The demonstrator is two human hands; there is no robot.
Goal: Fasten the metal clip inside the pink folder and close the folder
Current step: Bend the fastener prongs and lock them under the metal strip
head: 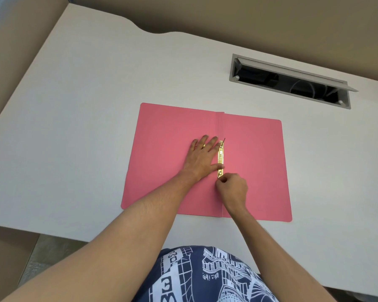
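I find the broad white laminate desk [74, 127] carrying one item of concern: the pink card folder [255, 166], lying fully open and flat at the centre of my view. A grey rectangular cable hatch [290, 80] stands open at about 2 o'clock from the folder, well apart from it.

The left hand [202, 159] rests palm down on the left leaf, fingers spread wide and flat, thumb touching the clip's side. I judge this a sound brace.

The right hand [232, 188] sits at 6 o'clock of the clip, fingers curled narrow and pinching at its near end; what exactly they grip is hidden.

The gold metal clip bar [220, 159] lies along the spine fold. At its 12 o'clock end a thin prong [224, 140] stands up, unfolded.

Recommendation: I would keep the left palm pressing, seat the near end first, then bend the far prong flat under the bar before closing the leaf.
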